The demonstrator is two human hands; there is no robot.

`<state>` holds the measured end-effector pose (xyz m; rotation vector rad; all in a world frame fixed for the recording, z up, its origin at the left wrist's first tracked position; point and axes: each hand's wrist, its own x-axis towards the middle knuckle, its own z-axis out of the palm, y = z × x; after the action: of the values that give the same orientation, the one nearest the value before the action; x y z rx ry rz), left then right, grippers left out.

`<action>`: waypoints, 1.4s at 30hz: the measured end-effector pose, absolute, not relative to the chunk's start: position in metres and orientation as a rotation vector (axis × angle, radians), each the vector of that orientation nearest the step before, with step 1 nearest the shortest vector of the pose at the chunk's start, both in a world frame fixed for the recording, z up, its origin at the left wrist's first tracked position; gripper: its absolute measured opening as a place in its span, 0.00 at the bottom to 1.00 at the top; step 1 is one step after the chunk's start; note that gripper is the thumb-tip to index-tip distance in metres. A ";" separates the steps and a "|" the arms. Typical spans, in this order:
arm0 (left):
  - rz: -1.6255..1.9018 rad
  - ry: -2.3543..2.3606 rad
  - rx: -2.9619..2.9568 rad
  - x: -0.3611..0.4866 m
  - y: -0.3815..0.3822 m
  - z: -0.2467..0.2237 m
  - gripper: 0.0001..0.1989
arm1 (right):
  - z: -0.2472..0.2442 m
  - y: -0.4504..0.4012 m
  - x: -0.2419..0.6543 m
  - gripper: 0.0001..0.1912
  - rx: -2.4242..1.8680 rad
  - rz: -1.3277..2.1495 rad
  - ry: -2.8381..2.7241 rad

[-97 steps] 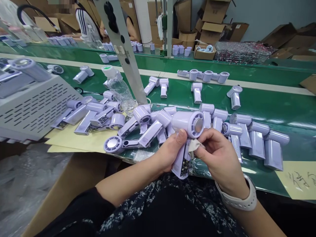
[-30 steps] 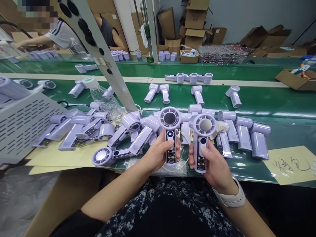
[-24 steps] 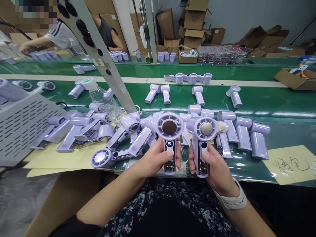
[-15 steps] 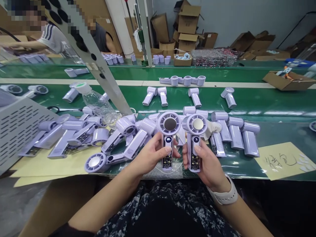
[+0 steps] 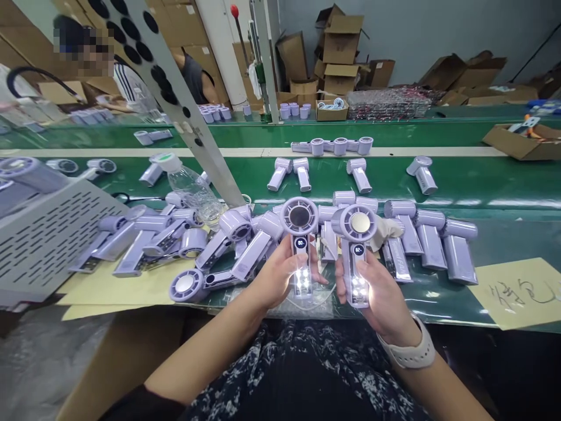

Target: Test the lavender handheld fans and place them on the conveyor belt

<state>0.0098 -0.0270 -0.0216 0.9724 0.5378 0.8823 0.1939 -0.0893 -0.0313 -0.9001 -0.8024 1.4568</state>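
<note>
Two purple handheld fans stand upright side by side in front of me. My left hand point(image 5: 280, 272) is closed around the handle of the left fan point(image 5: 300, 216), which has a dark hub; its display seems to read 80 and white lights glow in its handle. Around the other fan point(image 5: 358, 223), with a silver hub, my right hand point(image 5: 384, 286) is closed, thumb on the handle. That display seems to read 82, and its handle lights are lit too. Several more handheld fans point(image 5: 258, 251) lie heaped to the left, and others point(image 5: 427, 234) rest in a row on the right.
A clear plastic bottle point(image 5: 188, 187) leans behind the left heap, beside a slanted metal post point(image 5: 205, 164). A perforated grey rack point(image 5: 56, 228) stands at far left. Yellow paper point(image 5: 521, 292) with handwriting lies right. Several fans sit on the green conveyor point(image 5: 394, 175); a co-worker point(image 5: 127, 88) is beyond.
Lights in both fan handles have come on, and both displays now show different readings. The view has turned slightly left. Both hands keep their hold.
</note>
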 end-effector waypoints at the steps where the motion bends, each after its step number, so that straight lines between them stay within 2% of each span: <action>1: 0.868 0.524 0.946 0.010 -0.028 -0.022 0.18 | -0.032 -0.090 0.194 0.11 -0.891 1.465 -0.812; 4: 0.850 0.455 0.936 0.010 -0.030 -0.023 0.22 | -0.032 -0.092 0.195 0.10 -0.828 1.476 -0.863; 10: 0.821 0.453 1.015 0.008 -0.030 -0.026 0.21 | -0.032 -0.094 0.198 0.14 -0.803 1.477 -0.861; 15: 0.839 0.483 1.061 0.008 -0.029 -0.024 0.21 | -0.035 -0.092 0.197 0.11 -0.809 1.431 -0.807; 32: 0.803 0.544 1.124 0.006 -0.033 -0.017 0.23 | -0.034 -0.095 0.195 0.14 -0.790 1.423 -0.790; 35: 0.792 0.683 1.134 0.009 -0.032 -0.019 0.28 | -0.036 -0.093 0.196 0.15 -0.774 1.460 -0.720; 38: 0.816 0.737 1.100 0.013 -0.034 -0.016 0.32 | -0.036 -0.093 0.195 0.21 -0.779 1.527 -0.638; 42: 0.882 0.765 1.081 0.019 -0.042 -0.010 0.26 | -0.032 -0.095 0.193 0.17 -0.802 1.544 -0.607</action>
<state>0.0185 -0.0418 -0.0100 1.0807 0.7655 0.8820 0.1930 -0.0951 -0.0321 -0.8024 -0.6074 1.5445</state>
